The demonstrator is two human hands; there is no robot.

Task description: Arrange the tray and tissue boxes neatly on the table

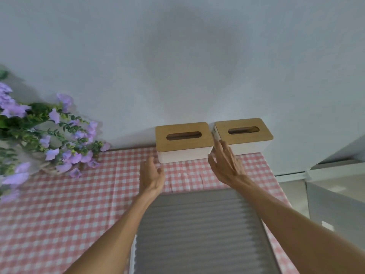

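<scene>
Two white tissue boxes with wooden slotted lids stand side by side against the wall at the table's far edge: the left tissue box [183,142] and the right tissue box [245,135]. A grey ribbed tray [199,230] lies lengthwise on the table in front of them, under my forearms. My left hand [151,175] hovers open just in front of the left box's lower left corner, not touching it. My right hand [225,162] is open with fingers spread, its fingertips at the gap between the boxes, against the right box's left end.
A pink and white checked cloth [59,204] covers the table. A bunch of purple flowers with green leaves [39,139] fills the far left. The grey wall [177,66] rises right behind the boxes. White furniture [335,194] stands past the table's right edge.
</scene>
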